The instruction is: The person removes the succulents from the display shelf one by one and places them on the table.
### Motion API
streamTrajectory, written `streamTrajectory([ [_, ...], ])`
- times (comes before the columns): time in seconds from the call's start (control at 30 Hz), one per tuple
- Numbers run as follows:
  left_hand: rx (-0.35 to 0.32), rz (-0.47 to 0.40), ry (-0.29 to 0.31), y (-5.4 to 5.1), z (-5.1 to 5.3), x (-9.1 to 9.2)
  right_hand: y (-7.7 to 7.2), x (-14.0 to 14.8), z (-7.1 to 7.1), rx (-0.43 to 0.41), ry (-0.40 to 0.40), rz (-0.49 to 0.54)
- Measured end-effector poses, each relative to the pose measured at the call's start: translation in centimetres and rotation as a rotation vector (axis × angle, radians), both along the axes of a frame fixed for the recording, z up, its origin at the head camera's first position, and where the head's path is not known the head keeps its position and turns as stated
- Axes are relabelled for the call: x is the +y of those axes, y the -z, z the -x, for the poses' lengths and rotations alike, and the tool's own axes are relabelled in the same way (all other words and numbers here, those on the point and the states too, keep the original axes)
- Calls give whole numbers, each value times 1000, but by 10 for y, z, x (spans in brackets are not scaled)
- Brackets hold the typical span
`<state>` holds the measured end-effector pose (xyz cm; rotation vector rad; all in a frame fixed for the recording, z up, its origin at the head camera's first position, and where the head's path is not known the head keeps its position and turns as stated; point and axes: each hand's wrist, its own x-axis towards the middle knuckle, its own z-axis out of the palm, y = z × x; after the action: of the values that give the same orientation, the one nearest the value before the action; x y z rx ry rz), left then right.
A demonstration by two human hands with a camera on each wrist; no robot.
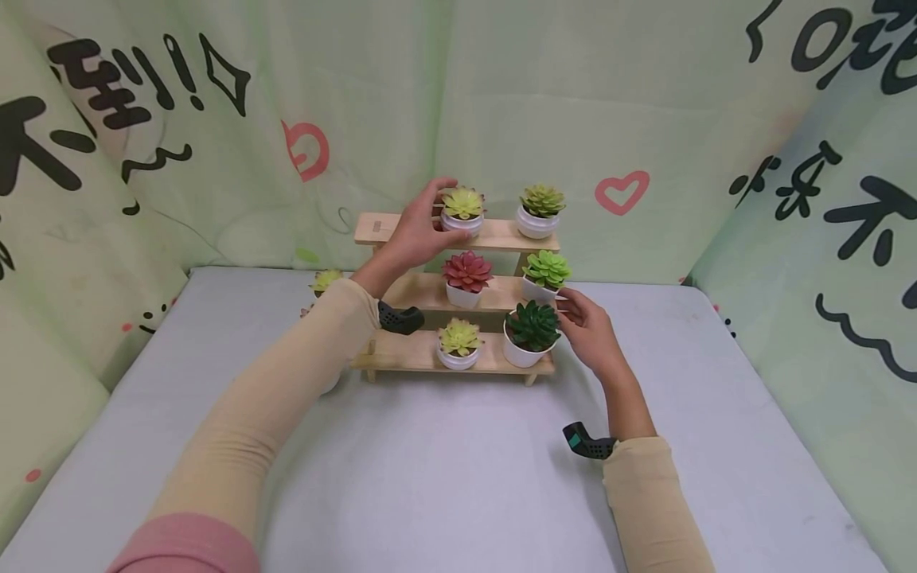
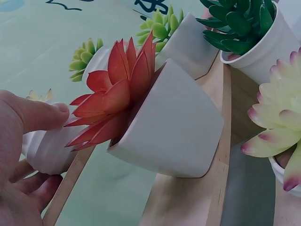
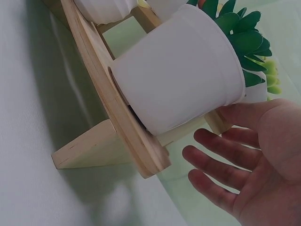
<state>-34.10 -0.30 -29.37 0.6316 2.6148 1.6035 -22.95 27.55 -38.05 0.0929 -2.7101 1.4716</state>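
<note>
A three-tier wooden stand (image 1: 408,342) holds several small potted succulents. On its top tier my left hand (image 1: 419,227) grips the white pot of a yellow-green succulent (image 1: 462,204); in the left wrist view, thumb and fingers sit on either side of that ribbed pot (image 2: 51,150). My right hand (image 1: 589,328) is at the stand's right side, beside a dark green succulent (image 1: 532,326) on the bottom tier. In the right wrist view its fingers (image 3: 221,165) are spread and loosely bent, the thumb near the white pot's rim (image 3: 235,84); whether it touches is unclear.
A red succulent (image 1: 467,272) and a bright green one (image 1: 547,269) stand on the middle tier. Another yellow-green plant (image 1: 459,337) is on the bottom tier, and one (image 1: 542,200) at top right. Left of the stand, my forearm partly hides another plant (image 1: 325,278).
</note>
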Motion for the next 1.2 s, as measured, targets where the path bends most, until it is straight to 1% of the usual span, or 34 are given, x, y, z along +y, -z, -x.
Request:
streamTrajectory([
  [0.17,8,3,1,1,0,0,-1,-2,-2,-3,7,-1],
  [0.33,0,-1,-4,1,-3,0,-1,-1,-3,-3,7,-11],
  [0.43,-9,-14,7,1,-4,1,-1,1,-4,-2,12,-20],
  [0.67,3,-42,16,2,-5,1,2,4,-3,3,15,-26],
  [0.93,17,-58,16,0,-7,-6,-1,0,-1,-1,12,-22],
  [1.2,30,-50,13,-5,-14,-11,0,-2,1,-9,18,-37],
])
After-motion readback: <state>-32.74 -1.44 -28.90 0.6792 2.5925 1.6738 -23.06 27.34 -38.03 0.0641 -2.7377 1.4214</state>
